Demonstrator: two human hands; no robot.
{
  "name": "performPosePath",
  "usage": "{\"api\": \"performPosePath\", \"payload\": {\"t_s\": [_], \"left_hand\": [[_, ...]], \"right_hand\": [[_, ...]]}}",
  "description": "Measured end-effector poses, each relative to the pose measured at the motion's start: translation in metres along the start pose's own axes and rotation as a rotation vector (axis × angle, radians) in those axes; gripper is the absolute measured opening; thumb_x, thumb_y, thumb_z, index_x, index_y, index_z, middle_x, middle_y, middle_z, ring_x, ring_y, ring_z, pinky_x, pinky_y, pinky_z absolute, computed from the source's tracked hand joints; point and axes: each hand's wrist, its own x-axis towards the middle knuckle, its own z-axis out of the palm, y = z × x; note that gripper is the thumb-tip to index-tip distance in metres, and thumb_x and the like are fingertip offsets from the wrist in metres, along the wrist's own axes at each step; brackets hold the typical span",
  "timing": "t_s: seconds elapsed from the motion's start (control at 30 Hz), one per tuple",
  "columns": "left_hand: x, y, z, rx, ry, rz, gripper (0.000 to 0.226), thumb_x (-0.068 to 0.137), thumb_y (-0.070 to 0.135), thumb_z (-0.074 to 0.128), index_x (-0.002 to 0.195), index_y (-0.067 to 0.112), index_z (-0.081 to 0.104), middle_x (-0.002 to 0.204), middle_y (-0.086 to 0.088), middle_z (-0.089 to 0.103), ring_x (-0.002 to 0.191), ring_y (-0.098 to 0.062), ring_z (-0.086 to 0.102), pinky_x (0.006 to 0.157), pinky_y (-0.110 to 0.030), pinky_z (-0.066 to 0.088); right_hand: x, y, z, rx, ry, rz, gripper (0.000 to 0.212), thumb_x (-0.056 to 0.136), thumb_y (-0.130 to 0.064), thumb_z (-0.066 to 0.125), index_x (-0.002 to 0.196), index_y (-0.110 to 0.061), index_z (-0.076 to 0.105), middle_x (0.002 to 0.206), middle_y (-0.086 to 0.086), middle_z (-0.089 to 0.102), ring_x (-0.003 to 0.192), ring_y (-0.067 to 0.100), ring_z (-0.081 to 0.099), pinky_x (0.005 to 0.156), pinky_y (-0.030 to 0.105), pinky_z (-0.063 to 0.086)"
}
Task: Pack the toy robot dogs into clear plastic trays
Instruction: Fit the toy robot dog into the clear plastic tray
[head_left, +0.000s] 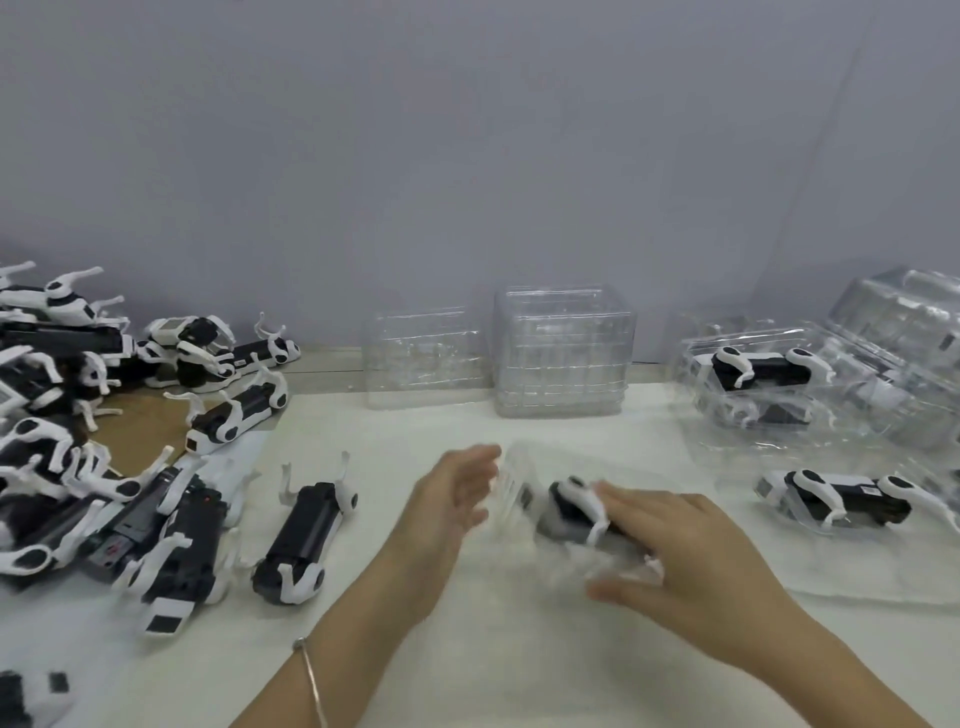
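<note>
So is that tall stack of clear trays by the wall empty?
Empty: the stack of trays shows only clear plastic, nothing black or white inside.

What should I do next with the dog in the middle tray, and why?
Probably press the toy dog down into the clear tray, bracing its end with the left hand. The right hand lies flat over the dog, and the left hand is open beside the tray.

- A heap of toy robot dogs (78, 415) lies on the table's (493, 649) left side.
- Two stacks of empty trays (563, 353) stand at the back centre, against the wall.
- Filled trays (769, 384) sit at the back right, with another dog (841, 493) in front of them.
- The centre dog (571, 504) lies in a tray (524, 467) at the front.
</note>
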Motion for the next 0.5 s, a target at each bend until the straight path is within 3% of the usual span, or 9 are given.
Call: {"api": "performPosePath", "payload": {"t_s": [0.1, 0.17, 0.23, 0.3, 0.37, 0.43, 0.5], "left_hand": [[-0.002, 0.023, -0.009, -0.088, 0.080, 0.282, 0.042, 0.066, 0.030, 0.073, 0.106, 0.020, 0.068, 0.116, 0.000, 0.068, 0.110, -0.019, 0.062, 0.084, -0.031, 0.048], [-0.006, 0.028, -0.011, 0.049, 0.080, 0.400, 0.047, 0.065, 0.027, 0.076, 0.111, 0.027, 0.066, 0.115, 0.011, 0.068, 0.110, -0.008, 0.062, 0.085, -0.027, 0.048], [-0.013, 0.027, -0.004, 0.257, 0.023, 0.451, 0.055, 0.058, 0.043, 0.078, 0.111, 0.038, 0.065, 0.118, 0.020, 0.066, 0.113, -0.001, 0.060, 0.085, -0.023, 0.050], [-0.021, 0.026, 0.005, 0.421, -0.017, 0.495, 0.054, 0.055, 0.057, 0.074, 0.108, 0.050, 0.064, 0.120, 0.027, 0.062, 0.115, 0.003, 0.057, 0.087, -0.024, 0.051], [-0.026, 0.030, 0.010, 0.444, -0.031, 0.492, 0.054, 0.053, 0.062, 0.074, 0.105, 0.053, 0.063, 0.120, 0.027, 0.062, 0.112, 0.001, 0.060, 0.089, -0.028, 0.050], [-0.028, 0.036, 0.007, 0.390, -0.065, 0.409, 0.060, 0.046, 0.059, 0.079, 0.104, 0.050, 0.066, 0.118, 0.019, 0.065, 0.107, -0.007, 0.066, 0.089, -0.033, 0.052], [-0.031, 0.042, 0.003, 0.393, -0.120, 0.313, 0.064, 0.041, 0.054, 0.083, 0.104, 0.050, 0.068, 0.117, 0.013, 0.067, 0.103, -0.010, 0.068, 0.091, -0.038, 0.053]], "right_hand": [[0.006, 0.005, -0.018, 0.907, 0.123, 0.260, 0.053, 0.046, -0.064, 0.085, 0.093, -0.042, 0.075, 0.089, -0.011, 0.075, 0.080, 0.009, 0.070, 0.080, 0.027, 0.054], [0.008, 0.003, -0.019, 1.371, 0.132, 0.298, 0.065, 0.044, -0.066, 0.088, 0.100, -0.035, 0.077, 0.103, -0.002, 0.075, 0.093, 0.012, 0.071, 0.084, 0.030, 0.055], [0.009, -0.009, -0.017, 1.749, 0.099, 0.331, 0.076, 0.050, -0.060, 0.089, 0.114, -0.022, 0.074, 0.120, 0.007, 0.070, 0.106, 0.020, 0.069, 0.081, 0.035, 0.059], [0.010, -0.018, -0.009, 1.999, 0.070, 0.429, 0.093, 0.045, -0.057, 0.092, 0.124, -0.014, 0.067, 0.129, 0.014, 0.064, 0.116, 0.030, 0.063, 0.089, 0.045, 0.056], [0.009, -0.025, 0.002, 2.113, 0.065, 0.497, 0.110, 0.042, -0.057, 0.092, 0.135, -0.011, 0.058, 0.140, 0.019, 0.054, 0.131, 0.041, 0.049, 0.112, 0.056, 0.034], [0.009, -0.028, 0.012, 2.255, 0.065, 0.580, 0.123, 0.036, -0.057, 0.094, 0.142, -0.013, 0.050, 0.150, 0.020, 0.042, 0.136, 0.047, 0.039, 0.118, 0.059, 0.018], [0.008, -0.027, 0.022, 2.423, 0.045, 0.617, 0.124, 0.037, -0.059, 0.093, 0.143, -0.014, 0.048, 0.152, 0.020, 0.039, 0.133, 0.051, 0.041, 0.113, 0.063, 0.026]]}}
